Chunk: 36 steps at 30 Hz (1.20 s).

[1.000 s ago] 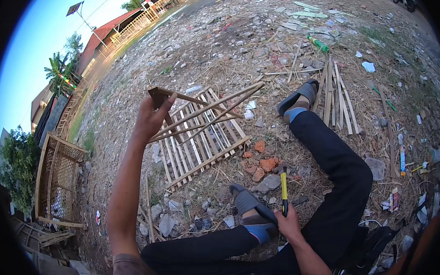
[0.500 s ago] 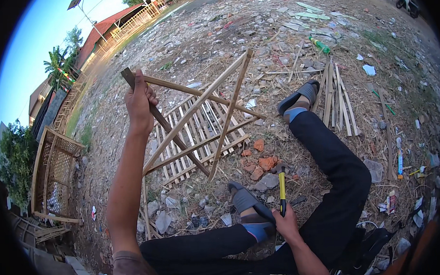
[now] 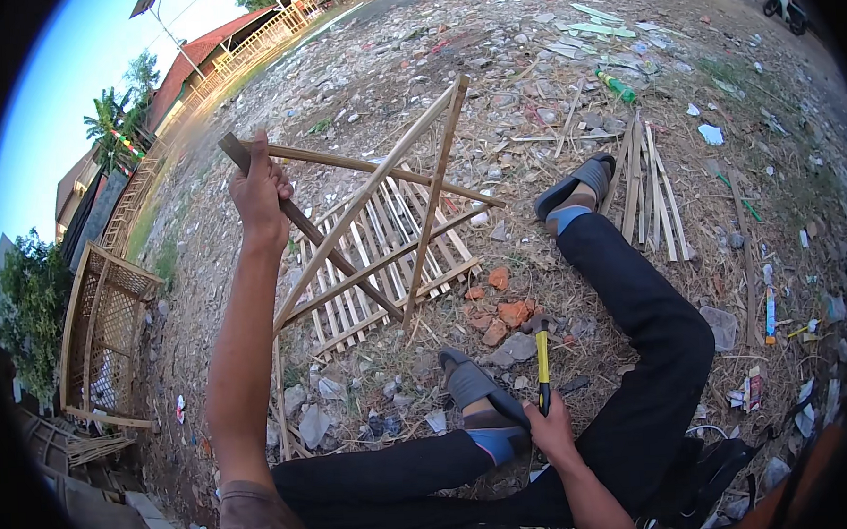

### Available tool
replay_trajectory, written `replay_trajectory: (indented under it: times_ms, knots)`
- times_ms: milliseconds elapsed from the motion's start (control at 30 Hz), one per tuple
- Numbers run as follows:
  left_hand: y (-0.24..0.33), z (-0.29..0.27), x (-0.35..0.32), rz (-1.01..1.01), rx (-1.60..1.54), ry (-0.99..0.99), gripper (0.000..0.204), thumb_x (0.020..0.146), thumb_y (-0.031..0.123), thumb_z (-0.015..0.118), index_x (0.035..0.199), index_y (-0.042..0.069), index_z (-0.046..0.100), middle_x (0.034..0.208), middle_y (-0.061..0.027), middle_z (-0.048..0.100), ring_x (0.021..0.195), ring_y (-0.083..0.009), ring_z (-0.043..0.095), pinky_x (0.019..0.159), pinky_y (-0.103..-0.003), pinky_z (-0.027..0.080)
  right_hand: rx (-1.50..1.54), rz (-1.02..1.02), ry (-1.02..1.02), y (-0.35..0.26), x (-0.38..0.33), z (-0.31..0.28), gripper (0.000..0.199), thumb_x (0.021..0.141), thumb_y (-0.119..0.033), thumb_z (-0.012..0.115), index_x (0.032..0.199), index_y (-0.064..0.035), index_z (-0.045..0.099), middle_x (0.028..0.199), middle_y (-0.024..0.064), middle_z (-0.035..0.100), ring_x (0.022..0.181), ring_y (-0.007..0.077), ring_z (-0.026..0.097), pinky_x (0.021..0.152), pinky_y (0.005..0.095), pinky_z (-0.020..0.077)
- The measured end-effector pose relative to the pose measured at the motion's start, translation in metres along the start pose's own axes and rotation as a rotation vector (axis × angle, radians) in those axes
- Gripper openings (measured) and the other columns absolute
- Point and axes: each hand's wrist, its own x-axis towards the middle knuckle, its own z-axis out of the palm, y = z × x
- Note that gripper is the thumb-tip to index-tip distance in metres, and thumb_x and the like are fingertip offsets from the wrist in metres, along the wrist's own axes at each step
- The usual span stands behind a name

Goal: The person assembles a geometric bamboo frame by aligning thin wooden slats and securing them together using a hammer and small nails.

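My left hand (image 3: 262,191) is raised and shut on the corner of a bamboo stick frame (image 3: 393,181), which stands tilted up off the ground. Beneath it lies a flat panel of bamboo slats (image 3: 385,257). My right hand (image 3: 549,427) rests low near my knee, shut on a hammer with a yellow and black handle (image 3: 542,359), its head pointing away from me. My legs in dark trousers stretch forward, with grey sandals (image 3: 576,184) on my feet.
A bundle of loose bamboo slats (image 3: 649,188) lies right of my far foot. Broken red bricks (image 3: 501,310) and stones sit by the panel. A bamboo cage (image 3: 101,345) stands at left. Litter and a green bottle (image 3: 616,86) dot the dirt ground.
My left hand has lifted the stick frame from lying on the slat panel up to a standing tilt. The right hand with the hammer has stayed in place.
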Motion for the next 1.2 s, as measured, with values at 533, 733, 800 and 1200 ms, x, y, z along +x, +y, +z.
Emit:
replay_trajectory:
  times_ms: [533, 733, 800, 1200]
  knots:
    - [0.015, -0.029, -0.049, 0.699, -0.045, -0.301, 0.032, 0.084, 0.016, 0.055, 0.062, 0.011, 0.032, 0.055, -0.0003, 0.034, 0.048, -0.0088, 0.029, 0.04, -0.025, 0.024, 0.015, 0.018, -0.009, 0.006, 0.002, 0.005, 0.035, 0.087, -0.026, 0.069, 0.099, 0.0019, 0.052, 0.088, 0.0226, 0.063, 0.086, 0.0402, 0.064, 0.078, 0.0475, 0.0475]
    - [0.019, -0.034, -0.067, 0.706, -0.252, -0.385, 0.032, 0.08, 0.021, 0.054, 0.062, 0.013, 0.03, 0.051, 0.0008, 0.03, 0.047, -0.0096, 0.026, 0.04, -0.025, 0.022, 0.022, 0.016, -0.005, 0.007, 0.002, 0.004, 0.033, 0.086, -0.025, 0.069, 0.097, 0.0017, 0.052, 0.088, 0.0225, 0.063, 0.085, 0.0409, 0.064, 0.077, 0.0476, 0.0476]
    - [0.022, -0.036, -0.071, 0.677, -0.297, -0.388, 0.032, 0.08, 0.023, 0.053, 0.061, 0.014, 0.029, 0.05, 0.0009, 0.029, 0.047, -0.0095, 0.025, 0.04, -0.024, 0.02, 0.042, 0.035, -0.01, 0.015, 0.007, 0.007, 0.033, 0.086, -0.025, 0.069, 0.096, 0.0017, 0.052, 0.087, 0.0225, 0.063, 0.085, 0.0408, 0.064, 0.077, 0.0474, 0.0478]
    - [0.027, -0.036, -0.073, 0.63, -0.514, -0.395, 0.032, 0.08, 0.027, 0.05, 0.061, 0.015, 0.028, 0.05, 0.0014, 0.027, 0.046, -0.0096, 0.022, 0.039, -0.024, 0.018, 0.001, 0.051, -0.003, 0.014, 0.008, 0.006, 0.036, 0.086, -0.026, 0.07, 0.097, 0.003, 0.051, 0.086, 0.0236, 0.061, 0.083, 0.0412, 0.062, 0.076, 0.0479, 0.0466]
